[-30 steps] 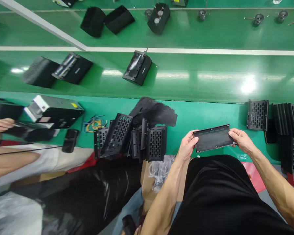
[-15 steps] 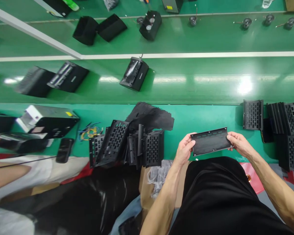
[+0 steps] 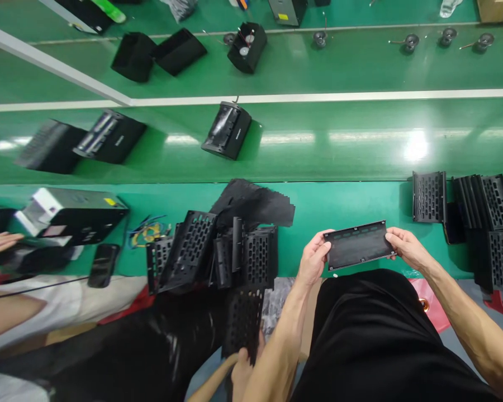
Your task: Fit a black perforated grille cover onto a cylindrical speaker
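The panel lies long axis left to right, its right end tipped slightly up, over the bench's near edge. It is flat, black and rectangular, with slots along its far edge. The left hand and right hand each grip one end.

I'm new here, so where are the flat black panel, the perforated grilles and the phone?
flat black panel (image 3: 357,245), head view, its middle.
perforated grilles (image 3: 255,258), head view, front face.
phone (image 3: 102,265), head view, its back.
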`<state>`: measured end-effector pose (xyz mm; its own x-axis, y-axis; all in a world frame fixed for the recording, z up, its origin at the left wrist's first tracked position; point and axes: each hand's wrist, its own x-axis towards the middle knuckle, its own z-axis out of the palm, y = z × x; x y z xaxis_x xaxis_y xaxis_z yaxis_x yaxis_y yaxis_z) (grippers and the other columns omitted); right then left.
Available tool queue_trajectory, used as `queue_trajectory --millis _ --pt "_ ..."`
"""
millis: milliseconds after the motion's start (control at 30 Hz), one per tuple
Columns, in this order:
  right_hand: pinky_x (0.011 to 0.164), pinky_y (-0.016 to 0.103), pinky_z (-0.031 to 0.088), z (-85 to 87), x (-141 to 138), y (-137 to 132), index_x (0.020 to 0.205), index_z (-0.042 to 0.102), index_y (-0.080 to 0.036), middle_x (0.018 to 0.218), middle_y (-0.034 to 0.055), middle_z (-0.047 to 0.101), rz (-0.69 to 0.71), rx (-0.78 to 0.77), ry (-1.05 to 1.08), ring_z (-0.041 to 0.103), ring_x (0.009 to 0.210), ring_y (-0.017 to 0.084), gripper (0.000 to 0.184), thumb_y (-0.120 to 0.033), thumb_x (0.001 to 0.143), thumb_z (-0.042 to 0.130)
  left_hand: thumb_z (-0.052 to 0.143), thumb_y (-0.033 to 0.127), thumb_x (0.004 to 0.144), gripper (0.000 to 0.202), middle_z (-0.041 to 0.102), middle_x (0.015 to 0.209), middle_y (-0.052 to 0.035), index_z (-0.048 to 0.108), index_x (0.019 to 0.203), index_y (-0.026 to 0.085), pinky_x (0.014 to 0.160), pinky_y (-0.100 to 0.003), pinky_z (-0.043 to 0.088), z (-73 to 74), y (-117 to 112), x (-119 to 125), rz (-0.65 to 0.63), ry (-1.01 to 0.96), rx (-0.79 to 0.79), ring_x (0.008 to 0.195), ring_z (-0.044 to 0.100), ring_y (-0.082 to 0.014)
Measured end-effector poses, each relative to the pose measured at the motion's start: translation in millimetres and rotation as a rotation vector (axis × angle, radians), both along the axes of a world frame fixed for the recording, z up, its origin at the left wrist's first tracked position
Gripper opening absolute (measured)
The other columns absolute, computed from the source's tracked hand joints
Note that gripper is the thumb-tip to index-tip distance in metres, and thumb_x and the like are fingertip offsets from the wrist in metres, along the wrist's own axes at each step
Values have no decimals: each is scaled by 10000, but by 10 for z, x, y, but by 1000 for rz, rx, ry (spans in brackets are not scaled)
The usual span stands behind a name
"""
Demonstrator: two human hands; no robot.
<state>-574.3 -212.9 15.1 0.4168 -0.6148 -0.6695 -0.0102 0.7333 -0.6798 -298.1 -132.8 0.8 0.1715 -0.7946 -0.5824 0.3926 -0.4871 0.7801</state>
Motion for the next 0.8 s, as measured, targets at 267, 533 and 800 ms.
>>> queue_trajectory --millis 267,533,800 --pt "438 224 403 -19 -7 -4 871 654 -191 578 -27 612 7 13 0 541 474 116 515 -653 742 841 782 415 750 544 774 1091 -93 720 1229 164 791 -299 565 -35 4 -15 3 -15 5 933 701 -223" --pt "446 232 414 -57 -34 5 886 655 -192 581 -24 602 4 41 -4 531 477 118 499 -644 766 827 778 404 754 564 766 1077 -87 703 1260 168 785 -282 546 -32 16 -45 -25 -5 -5 941 689 -222" --pt "487 238 425 -51 -48 -2 922 635 -198 614 -49 563 -5 -14 -38 483 501 100 533 -665 766 837 729 439 878 554 733 1094 -82 648 1351 164 788 -266 529 -6 27 49 -137 -53 -77 907 666 -188"
